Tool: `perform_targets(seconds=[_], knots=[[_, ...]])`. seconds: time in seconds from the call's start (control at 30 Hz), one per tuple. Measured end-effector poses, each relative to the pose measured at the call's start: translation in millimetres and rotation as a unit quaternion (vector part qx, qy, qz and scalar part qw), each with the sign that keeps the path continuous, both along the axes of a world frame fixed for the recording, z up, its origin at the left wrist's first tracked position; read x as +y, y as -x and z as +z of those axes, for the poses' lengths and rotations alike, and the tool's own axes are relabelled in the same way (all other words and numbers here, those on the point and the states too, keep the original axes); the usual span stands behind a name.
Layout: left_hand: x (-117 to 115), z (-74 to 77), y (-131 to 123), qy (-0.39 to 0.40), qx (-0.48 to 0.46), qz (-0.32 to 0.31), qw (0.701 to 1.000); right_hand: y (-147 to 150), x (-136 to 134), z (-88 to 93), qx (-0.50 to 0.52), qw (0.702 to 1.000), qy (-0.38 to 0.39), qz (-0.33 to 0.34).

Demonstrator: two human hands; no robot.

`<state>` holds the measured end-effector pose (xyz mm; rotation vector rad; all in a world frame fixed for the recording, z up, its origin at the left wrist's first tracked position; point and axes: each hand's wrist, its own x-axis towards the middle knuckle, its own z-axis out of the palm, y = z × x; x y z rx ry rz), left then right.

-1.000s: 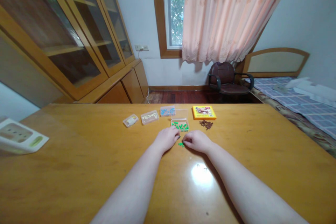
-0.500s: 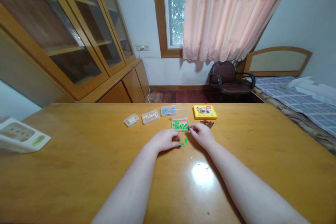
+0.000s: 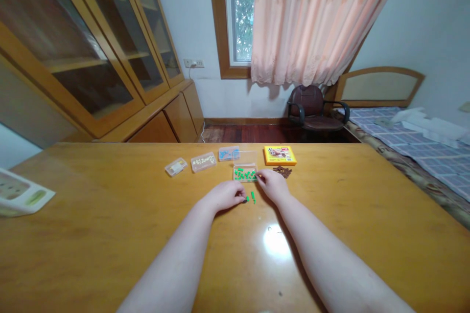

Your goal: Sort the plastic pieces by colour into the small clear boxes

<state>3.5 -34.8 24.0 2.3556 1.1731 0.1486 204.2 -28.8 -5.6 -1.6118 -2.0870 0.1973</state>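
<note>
A clear plastic box (image 3: 233,174) with its lid (image 3: 245,157) raised stands in the middle, holding several small green building pieces (image 3: 242,175). At its right rim is my right hand (image 3: 273,184), thumb and fingers pinched together; what lies between the fingertips is too small to make out. In front of the box rests my left hand (image 3: 226,194), its fingers closed against a small green block (image 3: 247,199) on the table. Beside it lie a longer green piece (image 3: 252,195) and a tiny green piece (image 3: 254,201).
Behind are boxes of blue pieces (image 3: 228,153) and cream pieces (image 3: 204,162), plus a small clear box (image 3: 176,167). Brown pieces (image 3: 282,171) lie piled before a yellow box (image 3: 280,155). A white power strip (image 3: 25,193) is at far left on the wooden table (image 3: 110,225).
The view has shifted slightly. My left fingers have drawn together at the loose green pieces, which lie more apart now. My right hand stays at the box's right rim.
</note>
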Motion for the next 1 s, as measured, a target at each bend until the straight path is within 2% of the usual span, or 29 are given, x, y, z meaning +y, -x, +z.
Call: perform_targets(seconds=[0.13,0.37,0.47,0.6,0.67,0.77,0.9,1.0], knots=[[-0.3,0.9,0.5,-0.007,0.010,0.002,1.000,-1.0,0.2,1.1,-0.013,1.000,0.017,0.005],[-0.1,-0.8,2.9,-0.031,-0.015,0.022,0.999,-7.2,-0.9,1.7,0.041,0.999,-0.007,0.019],[4.2,-2.8,1.7,-0.086,-0.068,0.069,0.992,-11.4,-4.9,4.0,0.065,0.994,-0.003,0.087],[13.3,-9.2,2.4,-0.170,-0.123,0.205,0.956,-14.9,-11.0,7.8,0.075,0.969,0.087,0.218],[15.9,-11.8,4.1,-0.175,-0.124,0.222,0.951,-15.6,-13.1,9.7,0.077,0.960,0.121,0.242],[14.5,-12.0,5.0,-0.156,-0.099,0.173,0.967,-17.4,-14.3,12.1,0.084,0.951,0.155,0.252],[6.7,-7.6,1.3,-0.095,-0.058,0.042,0.993,-20.8,-14.0,12.8,0.089,0.947,0.181,0.248],[2.4,-5.3,-1.6,-0.055,-0.045,-0.023,0.997,-21.3,-13.5,12.3,0.092,0.943,0.190,0.256]])
